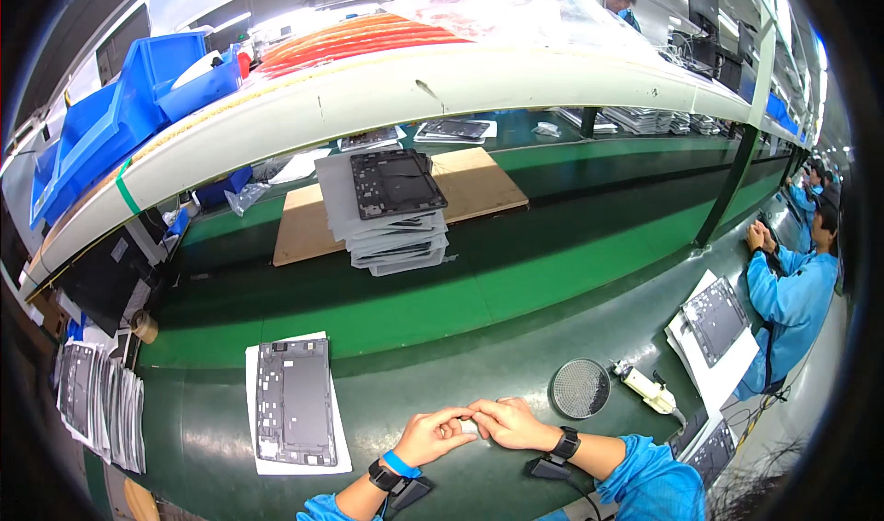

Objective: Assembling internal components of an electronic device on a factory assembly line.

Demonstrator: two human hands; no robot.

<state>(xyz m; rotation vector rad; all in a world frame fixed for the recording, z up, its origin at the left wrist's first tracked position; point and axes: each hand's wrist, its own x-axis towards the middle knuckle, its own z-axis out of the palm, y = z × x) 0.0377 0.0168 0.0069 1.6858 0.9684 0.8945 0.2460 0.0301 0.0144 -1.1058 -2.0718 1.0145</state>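
My left hand (429,438) and my right hand (512,425) meet over the dark green bench, fingertips together. Pinched between them is a small pale piece (469,426), mostly covered by the fingers and too small to name. Both hands are closed. To the left of them a dark flat device housing (296,403), dotted with small pale parts, lies on white paper (342,443). Right of my hands lies a round mesh-patterned dish (580,388), and beside it a white hand-held tool (646,388) with a cable.
A green conveyor strip (442,323) runs behind the bench. On a board (488,185) stands a stack of sheets (396,245) topped by another housing (398,183). An overhead shelf (368,88) carries blue bins (129,107). Housings stack at left (97,401); a co-worker (787,291) sits at right.
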